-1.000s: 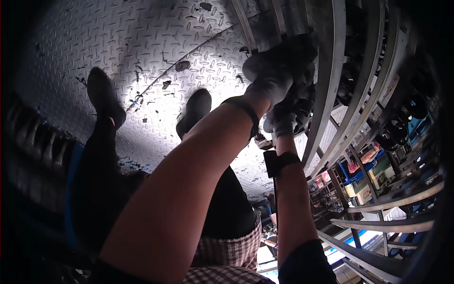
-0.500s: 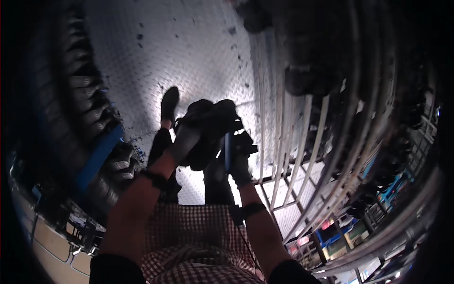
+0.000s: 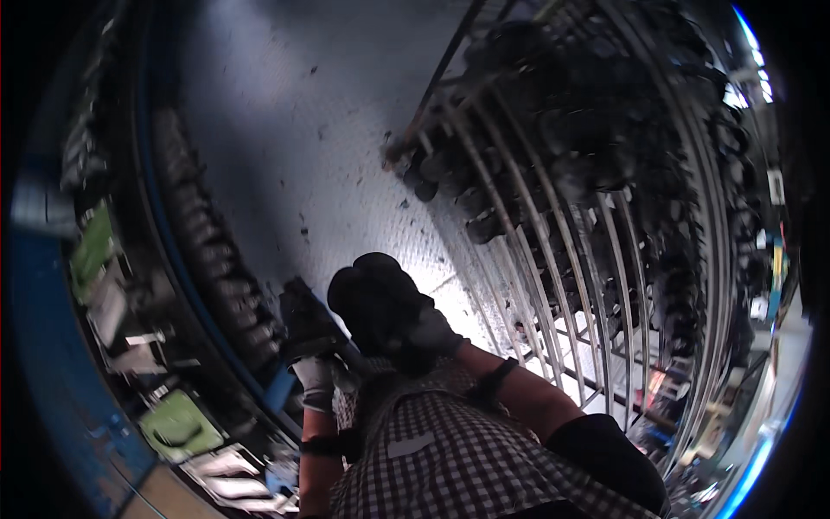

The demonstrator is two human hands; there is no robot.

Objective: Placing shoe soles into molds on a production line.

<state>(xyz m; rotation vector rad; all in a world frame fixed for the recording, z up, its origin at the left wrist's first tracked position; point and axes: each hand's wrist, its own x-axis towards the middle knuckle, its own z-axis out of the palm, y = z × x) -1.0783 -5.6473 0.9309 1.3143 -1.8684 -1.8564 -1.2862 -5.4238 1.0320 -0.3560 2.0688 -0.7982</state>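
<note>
Both hands wear grey gloves. My right hand (image 3: 432, 336) is closed on a bundle of black, rounded, shoe-like items (image 3: 373, 294) in front of my apron, with two blunt ends pointing away from me. To its left, my left hand (image 3: 315, 381) grips a dark shoe-like item (image 3: 303, 316) that reaches forward beyond the glove. Blur and dim light hide the exact shape of both loads, and most of the fingers are covered. A checked apron (image 3: 415, 458) lies below the hands.
On the right stands a rack of metal rails (image 3: 536, 216) loaded with many dark rounded items (image 3: 588, 112). Along the left runs a row of grey metallic shapes (image 3: 212, 251) behind a blue edge (image 3: 164, 225). Green pads (image 3: 179, 424) sit farther left. Patterned floor (image 3: 346, 173) lies between.
My view has turned, bringing more of the loaded rack and the left-hand row into sight. My hands are farther apart, the left lower and beside the row, the right bearing the black bundle.
</note>
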